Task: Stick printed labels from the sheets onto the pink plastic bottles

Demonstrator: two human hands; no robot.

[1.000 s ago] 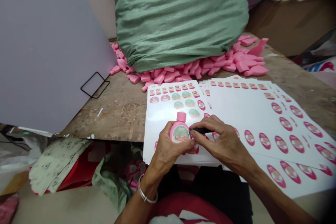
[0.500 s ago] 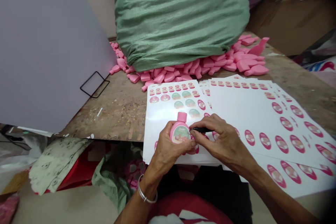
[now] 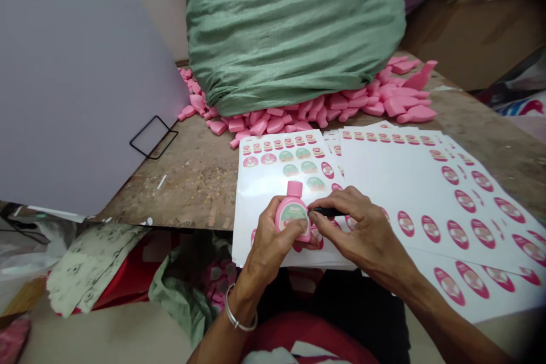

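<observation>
at the far left a grey panel [image 3: 77, 68] leans over the table [image 3: 191, 182], with a black wire loop [image 3: 144, 129] at its lower right edge. below, beside the table, lie a pale printed bag [image 3: 89, 267], something red [image 3: 123, 278] next to it, and a crumpled green bag [image 3: 179, 296]; the pink items [image 3: 216, 278] near that bag are too dim to make out.

further right, the left hand [image 3: 275, 239], a silver bangle [image 3: 231, 317] on its wrist, holds a pink bottle [image 3: 304, 233] with the cap [image 3: 294, 188] up. its fingers are wrapped around the bottle, and the thumb presses across the lower part of the green label [image 3: 294, 211] on the front. the bottle is above a sheet of stickers [image 3: 260, 193], whose pink and green pieces leave bare patches between them. behind, a heap of pink bottles [image 3: 275, 124] spreads along the table under a bulging green sack [image 3: 294, 28].

just right of the bottle, the right hand [image 3: 360, 227] pinches a slim black tool [image 3: 328, 212] between thumb and forefinger, its tip at the bottle's right edge. past that hand, more sheets [image 3: 392, 176] with pink oval stickers overlap one another, and a cardboard box [image 3: 473, 40] sits at the back right.
</observation>
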